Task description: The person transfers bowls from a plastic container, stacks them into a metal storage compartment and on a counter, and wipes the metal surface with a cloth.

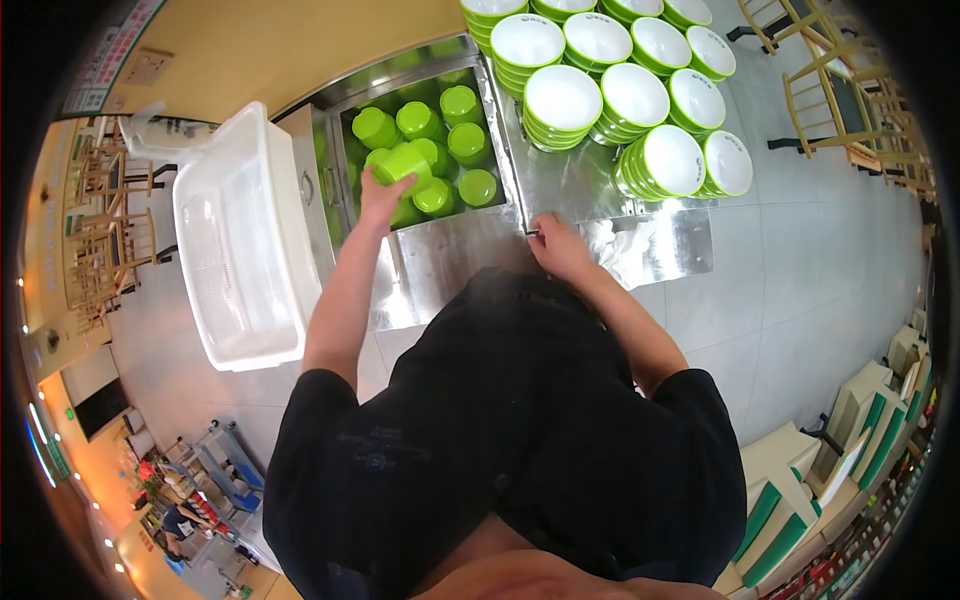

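My left hand is closed round a green cup, which it holds tilted over a steel bin. Several more green cups stand in rows inside the steel bin. At the near right corner of the bin, my right hand rests on the steel edge with its fingers curled; what they grip, if anything, is too small to make out. Stacks of green bowls with white insides stand on the steel counter to the right.
A white plastic basket stands left of the bin. Wooden chairs are at the upper right, others at the far left. Green-and-cream seats lie at the lower right. A person is far off at the lower left.
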The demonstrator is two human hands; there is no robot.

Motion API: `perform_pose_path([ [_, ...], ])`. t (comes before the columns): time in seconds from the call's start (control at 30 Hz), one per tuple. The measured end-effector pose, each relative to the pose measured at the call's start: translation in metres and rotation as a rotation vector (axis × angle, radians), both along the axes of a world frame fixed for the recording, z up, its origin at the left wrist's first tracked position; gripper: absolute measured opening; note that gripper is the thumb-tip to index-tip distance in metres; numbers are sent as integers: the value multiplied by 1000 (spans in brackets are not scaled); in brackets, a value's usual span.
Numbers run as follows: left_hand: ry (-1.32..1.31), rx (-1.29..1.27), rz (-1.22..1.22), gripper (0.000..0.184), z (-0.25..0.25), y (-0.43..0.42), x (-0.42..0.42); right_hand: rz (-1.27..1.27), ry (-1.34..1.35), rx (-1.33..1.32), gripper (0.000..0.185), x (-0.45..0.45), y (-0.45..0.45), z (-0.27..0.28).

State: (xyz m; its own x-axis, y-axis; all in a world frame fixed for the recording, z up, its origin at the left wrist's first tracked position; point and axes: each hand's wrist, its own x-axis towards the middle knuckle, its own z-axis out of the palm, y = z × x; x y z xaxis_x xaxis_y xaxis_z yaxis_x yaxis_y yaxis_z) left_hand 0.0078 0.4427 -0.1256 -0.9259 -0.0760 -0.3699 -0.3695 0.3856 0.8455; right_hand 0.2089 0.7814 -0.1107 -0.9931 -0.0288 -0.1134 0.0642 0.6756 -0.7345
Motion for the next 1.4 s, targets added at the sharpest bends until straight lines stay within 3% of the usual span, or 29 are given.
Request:
perform_pose_path([
  [0.03,-9,-2,-7,108,4,1,-14,-7,-9,-2,29,-2,0,2],
  [0.1,107,-241,-118,112,14,5,-46,-6,40,182,32,-9,2,9],
  [0.13,100,-239,-127,112,14,6,-62,-12,31,183,32,-11,1,12],
  [0.2,125,-566,-218,114,14,13,-91,39,68,260,38,-14,-2,17],
  [0.33,138,-800,-383,113,6,32,-139,68,46,287,46,-19,-1,18],
  [0.53,89,-923,-611,111,-17,66,-180,98,-37,293,53,-27,3,17],
  [0.77,-40,-1076,-694,115,-54,85,-207,114,-79,261,44,-29,7,18],
  [1.0,-113,-1045,-699,115,-86,74,-208,123,-90,268,44,-30,7,17],
  [1.1,111,-1016,-618,110,-87,66,-194,130,-104,267,45,-32,6,17],
  [1.2,339,-901,-470,93,-86,55,-173,156,-117,299,44,-31,4,16],
  [1.27,554,-619,-343,75,-95,44,-151,147,-111,297,44,-31,3,24],
  [1.3,555,-553,-278,61,-78,49,-129,134,-108,295,44,-32,3,26],
  [1.4,526,-414,-194,49,-62,46,-61,100,-94,296,42,-29,0,24],
])
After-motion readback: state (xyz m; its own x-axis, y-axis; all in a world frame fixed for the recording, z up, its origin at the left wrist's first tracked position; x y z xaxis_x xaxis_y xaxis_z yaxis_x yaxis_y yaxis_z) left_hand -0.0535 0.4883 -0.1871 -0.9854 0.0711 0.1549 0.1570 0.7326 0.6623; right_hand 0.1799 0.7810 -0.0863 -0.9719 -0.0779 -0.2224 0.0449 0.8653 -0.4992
